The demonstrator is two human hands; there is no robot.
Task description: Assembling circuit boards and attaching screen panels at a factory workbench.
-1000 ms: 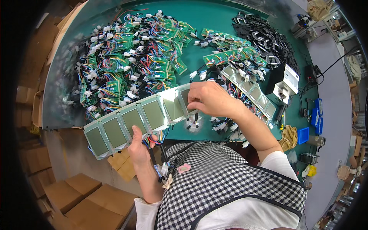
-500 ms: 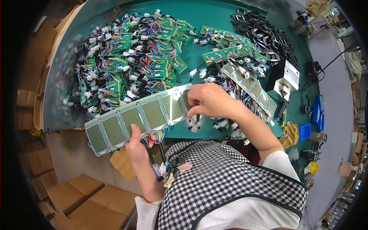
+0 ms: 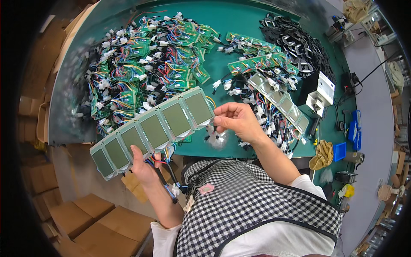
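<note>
My left hand [image 3: 144,171] grips a long circuit board with a row of several grey-green display screens [image 3: 155,130]. Its thumb lies on the front face, the other fingers behind. The board slants up to the right, screens toward me. At its right end my right hand [image 3: 239,123] is closed in a pinch against the edge; what sits between its fingertips is too small to make out. Coloured wires with black sleeves and white connectors [image 3: 175,188] hang below the board, and a few yellow wires show behind its upper right corner.
Wired green circuit boards [image 3: 137,68] are heaped at the table's left. More boards [image 3: 261,62] and another display board [image 3: 280,103] lie at the right. Behind them is a pile of black plastic parts [image 3: 295,43]. A metal fixture [image 3: 319,92] stands nearby. Cardboard boxes [image 3: 107,227] sit lower left.
The display board has shifted slightly left and tilted more. My right hand has moved down and right, off the last screen to the board's right edge, uncovering that screen.
</note>
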